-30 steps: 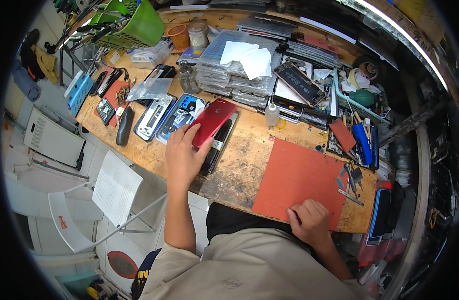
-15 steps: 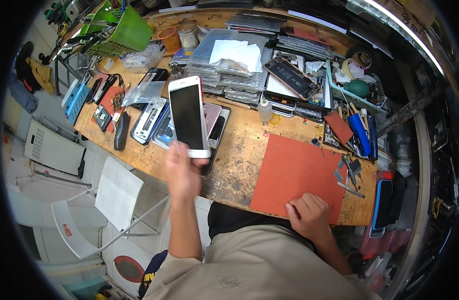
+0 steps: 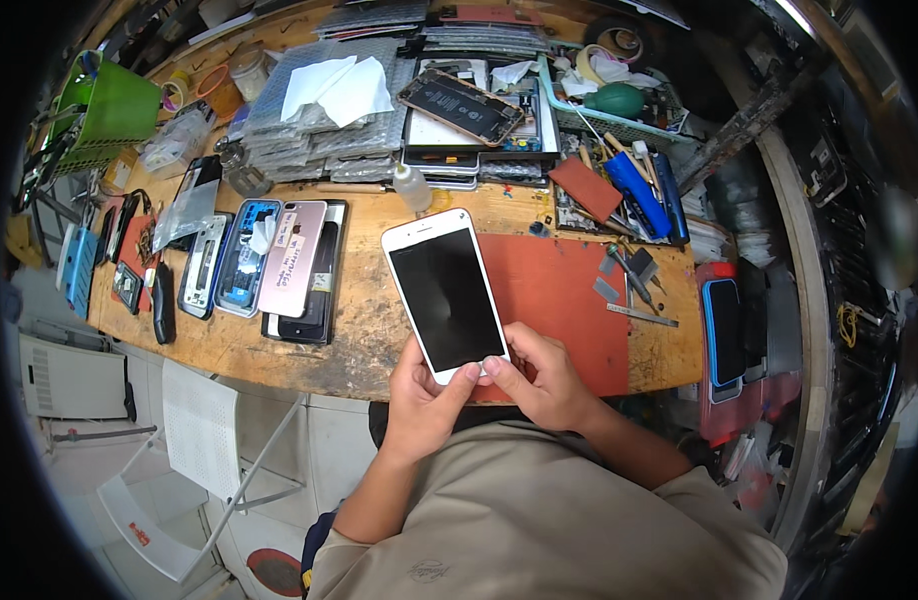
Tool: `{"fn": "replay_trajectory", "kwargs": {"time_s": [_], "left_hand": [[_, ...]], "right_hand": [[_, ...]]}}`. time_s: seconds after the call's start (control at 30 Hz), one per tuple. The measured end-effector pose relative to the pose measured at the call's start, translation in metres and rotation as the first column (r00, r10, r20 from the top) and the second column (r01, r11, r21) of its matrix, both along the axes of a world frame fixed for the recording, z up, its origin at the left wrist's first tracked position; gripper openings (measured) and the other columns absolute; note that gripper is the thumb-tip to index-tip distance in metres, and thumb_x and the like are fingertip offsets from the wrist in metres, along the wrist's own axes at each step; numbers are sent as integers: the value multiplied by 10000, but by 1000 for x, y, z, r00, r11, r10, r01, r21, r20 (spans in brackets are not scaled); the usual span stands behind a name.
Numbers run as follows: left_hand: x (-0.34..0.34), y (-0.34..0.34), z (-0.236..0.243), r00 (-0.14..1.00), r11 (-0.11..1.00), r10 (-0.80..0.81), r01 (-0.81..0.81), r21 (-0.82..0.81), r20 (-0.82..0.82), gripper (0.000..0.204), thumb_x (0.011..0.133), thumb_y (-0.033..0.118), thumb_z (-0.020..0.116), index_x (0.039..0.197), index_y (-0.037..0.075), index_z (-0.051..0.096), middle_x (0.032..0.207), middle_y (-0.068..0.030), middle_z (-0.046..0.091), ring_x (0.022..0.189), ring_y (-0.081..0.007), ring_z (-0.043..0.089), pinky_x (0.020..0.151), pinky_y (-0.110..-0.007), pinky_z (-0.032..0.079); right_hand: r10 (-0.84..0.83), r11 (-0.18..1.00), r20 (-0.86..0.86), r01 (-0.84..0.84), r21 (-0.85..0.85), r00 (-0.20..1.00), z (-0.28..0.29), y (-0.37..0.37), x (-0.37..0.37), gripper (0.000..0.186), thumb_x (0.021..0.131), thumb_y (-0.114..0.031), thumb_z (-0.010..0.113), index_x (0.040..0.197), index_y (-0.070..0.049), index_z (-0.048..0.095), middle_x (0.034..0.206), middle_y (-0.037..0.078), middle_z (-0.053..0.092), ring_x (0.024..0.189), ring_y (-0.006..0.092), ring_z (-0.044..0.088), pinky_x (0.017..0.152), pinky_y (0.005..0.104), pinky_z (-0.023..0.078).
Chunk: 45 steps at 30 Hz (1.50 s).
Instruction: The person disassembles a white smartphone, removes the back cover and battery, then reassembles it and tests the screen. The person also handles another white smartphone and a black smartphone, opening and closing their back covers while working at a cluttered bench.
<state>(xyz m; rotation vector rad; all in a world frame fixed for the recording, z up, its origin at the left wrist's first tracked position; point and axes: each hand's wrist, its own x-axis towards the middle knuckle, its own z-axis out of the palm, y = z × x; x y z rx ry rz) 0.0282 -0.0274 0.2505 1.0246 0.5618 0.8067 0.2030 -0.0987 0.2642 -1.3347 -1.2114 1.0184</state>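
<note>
A white-framed smartphone (image 3: 446, 300) with a dark screen faces up over the front of the bench. My left hand (image 3: 425, 402) grips its lower left corner, thumb on the bottom of the front. On the lower right corner, my right hand (image 3: 547, 382) has closed too, its thumb near the left one; the fingers behind the phone are hidden. Beneath and beyond it lies a red-orange work mat (image 3: 569, 300). Left of the phone rest a pink phone (image 3: 293, 258) with handwriting on its back, a blue phone frame (image 3: 249, 262) and a white frame (image 3: 207, 270).
At the mat's right lie a screwdriver (image 3: 639, 272) and a metal ruler (image 3: 643, 316). Behind stand a clear bottle (image 3: 412, 188), an opened phone (image 3: 462, 106) and stacked bubble-wrap packs (image 3: 324, 150). A green basket (image 3: 107, 105) is at far left, a white folding chair (image 3: 201, 425) below the bench.
The white phone has moved right, from above the phones on the left to the mat's edge. My right hand has left the mat and joined the left on the phone. The view has shifted right.
</note>
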Motion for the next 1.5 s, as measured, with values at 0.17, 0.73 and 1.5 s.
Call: {"fn": "replay_trajectory", "kwargs": {"time_s": [0.17, 0.73, 1.5], "left_hand": [[0, 8, 5, 991, 991, -130, 131, -24, 18, 517, 1020, -58, 650, 1486, -23, 427, 1324, -132, 665, 1175, -186, 696, 1018, -343, 606], [8, 14, 3, 985, 986, -165, 165, -4, -55, 521, 1023, -92, 599, 1505, -38, 408, 1324, -161, 677, 1127, -217, 739, 982, -336, 632], [128, 88, 5, 821, 819, -563, 570, 64, -98, 622, 1061, -23, 597, 1579, 5, 255, 1285, -212, 675, 1065, -294, 768, 940, -380, 663]], "right_hand": [[-21, 1000, -97, 22, 4, 995, -7, -2, 7, 165, 1089, -143, 628, 1162, 4, 647, 919, 55, 740, 737, 73, 624, 657, 273, 498], [-118, 965, 117, 86, 247, 986, 1, 16, 28, 398, 1163, -293, 466, 1287, 41, 643, 1138, 142, 711, 971, 156, 673, 849, 338, 529], [392, 919, -859, -102, 381, 329, -8, 103, 129, 657, 1139, -469, 319, 1620, -29, 401, 1409, 302, 627, 1216, 356, 691, 1036, 468, 582]]}}
